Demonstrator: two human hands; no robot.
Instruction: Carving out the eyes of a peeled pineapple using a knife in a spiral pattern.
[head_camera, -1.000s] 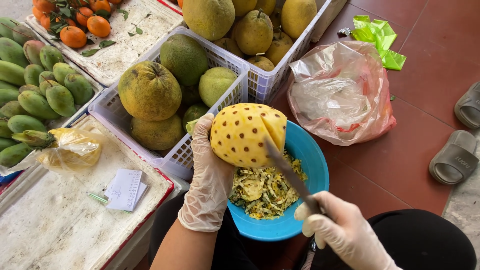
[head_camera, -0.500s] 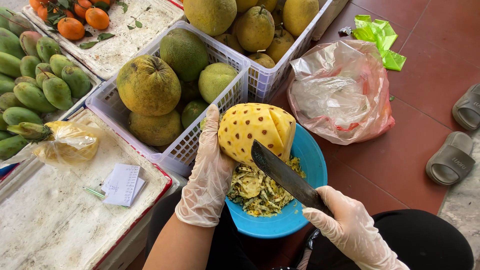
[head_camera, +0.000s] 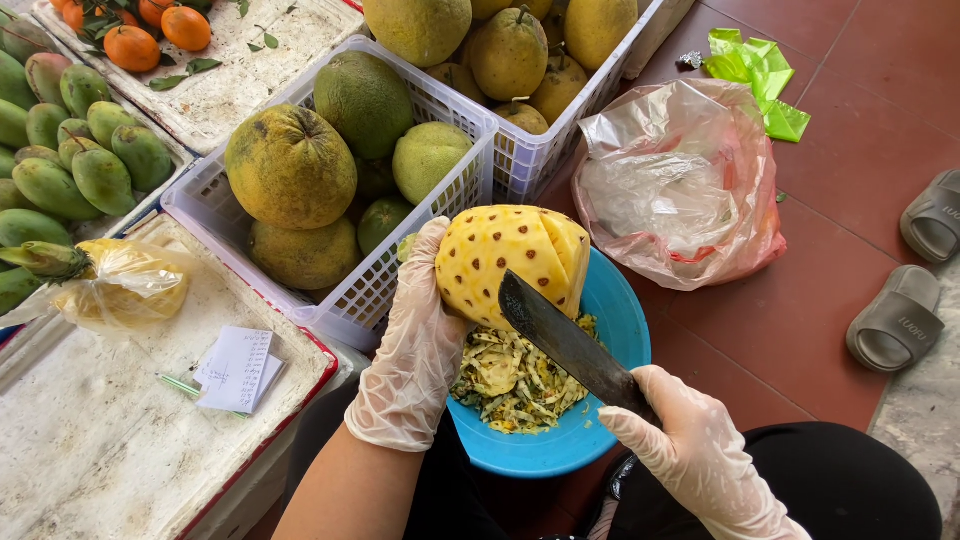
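My left hand (head_camera: 415, 345), in a thin clear glove, grips a peeled yellow pineapple (head_camera: 505, 255) dotted with brown eyes, held over a blue bowl (head_camera: 610, 350). My gloved right hand (head_camera: 690, 445) holds a large dark knife (head_camera: 565, 340) by its handle. The blade lies flat against the pineapple's lower right side. Green and yellow peelings (head_camera: 510, 385) fill the bowl beneath the fruit.
White baskets (head_camera: 345, 305) of big green-yellow pomelos (head_camera: 290, 165) stand just behind the bowl. Mangoes (head_camera: 75, 160) and oranges (head_camera: 135, 45) lie at far left. A foam box lid (head_camera: 90, 440) carries a paper slip (head_camera: 235, 370) and a bagged pineapple (head_camera: 125, 285). A pink plastic bag (head_camera: 675, 185) and grey slippers (head_camera: 900, 315) sit on the red floor.
The knife has swung from point-in at the fruit's top to lying flat against its lower side. My left hand has kept its hold on the pineapple, turning it slightly.
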